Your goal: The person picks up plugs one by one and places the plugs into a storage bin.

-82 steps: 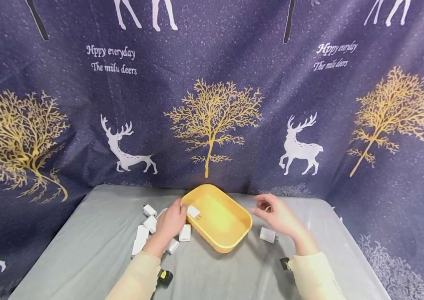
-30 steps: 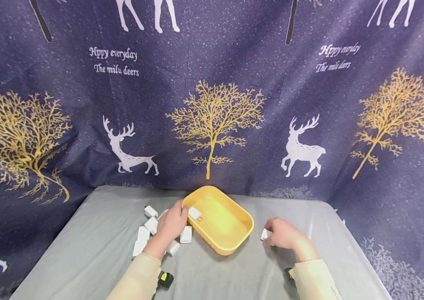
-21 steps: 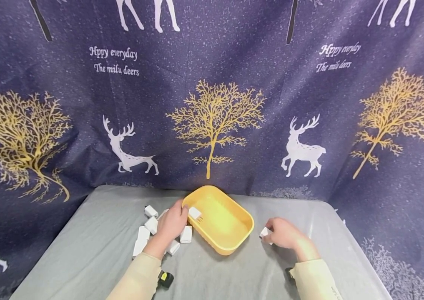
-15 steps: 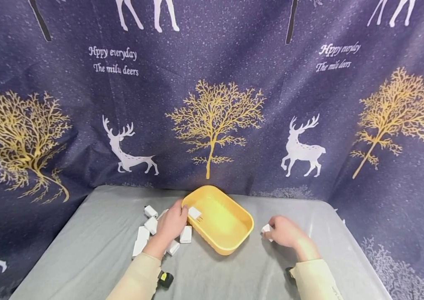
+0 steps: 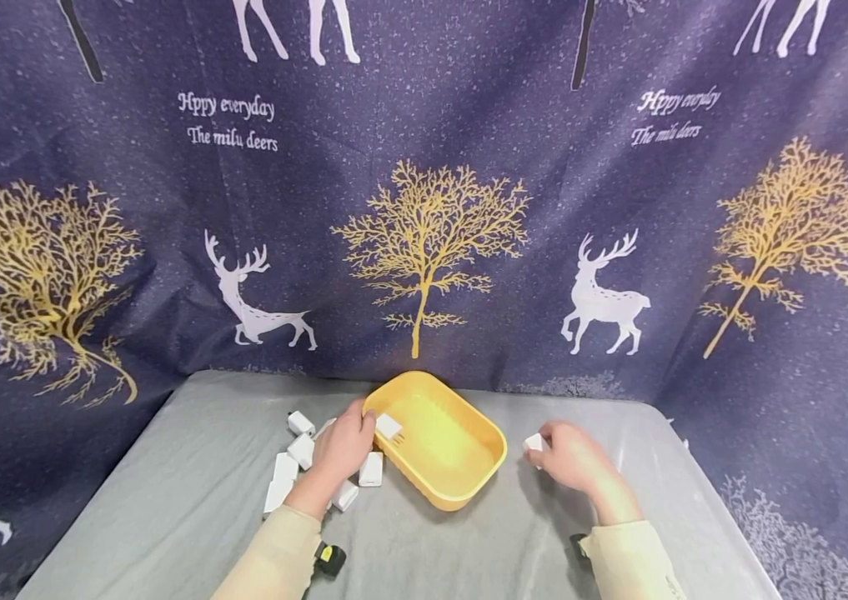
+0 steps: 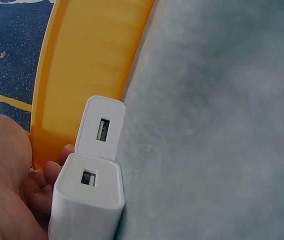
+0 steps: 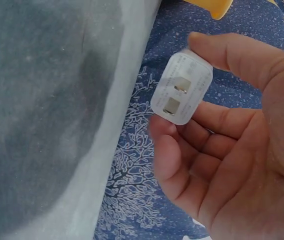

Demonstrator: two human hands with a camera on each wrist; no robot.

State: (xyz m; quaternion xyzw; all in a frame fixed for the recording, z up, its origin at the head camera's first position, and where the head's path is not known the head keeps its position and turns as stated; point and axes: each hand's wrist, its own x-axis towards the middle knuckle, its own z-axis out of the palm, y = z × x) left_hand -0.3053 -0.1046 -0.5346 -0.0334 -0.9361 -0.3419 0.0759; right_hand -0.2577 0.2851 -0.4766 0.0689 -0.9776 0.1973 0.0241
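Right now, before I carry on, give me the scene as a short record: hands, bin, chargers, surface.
left hand: left hand grips the left rim of the yellow bin
right hand: right hand pinches a white charger, to the right of the bin and apart from it
held charger: two metal prongs face the right wrist camera
bin contents: one charger visible, near the left wall
loose chargers: several white ones around the left hand; exact count partly hidden
surface: grey cloth

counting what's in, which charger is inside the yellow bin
The charger inside the bin, beside the left hand; the others seen are on the table, except one in the right hand.
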